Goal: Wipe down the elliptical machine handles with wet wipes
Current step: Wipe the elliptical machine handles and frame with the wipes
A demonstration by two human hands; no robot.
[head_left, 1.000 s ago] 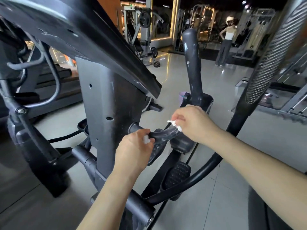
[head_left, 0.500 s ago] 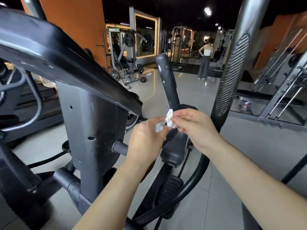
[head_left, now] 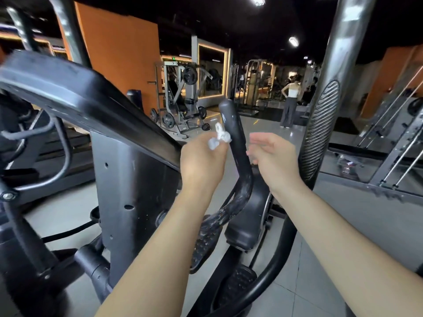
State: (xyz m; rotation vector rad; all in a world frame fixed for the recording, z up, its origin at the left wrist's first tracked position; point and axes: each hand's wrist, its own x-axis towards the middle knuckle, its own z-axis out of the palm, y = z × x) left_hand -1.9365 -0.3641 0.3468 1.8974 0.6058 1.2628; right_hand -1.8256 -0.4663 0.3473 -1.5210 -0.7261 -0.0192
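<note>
While bunched, wipe (head_left: 219, 137) in left hand (head_left: 201, 162)

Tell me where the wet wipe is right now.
Near the middle of the head view, the wet wipe is bunched in the left hand, just left of the black upright handle; the open right hand is on its other side.
</note>
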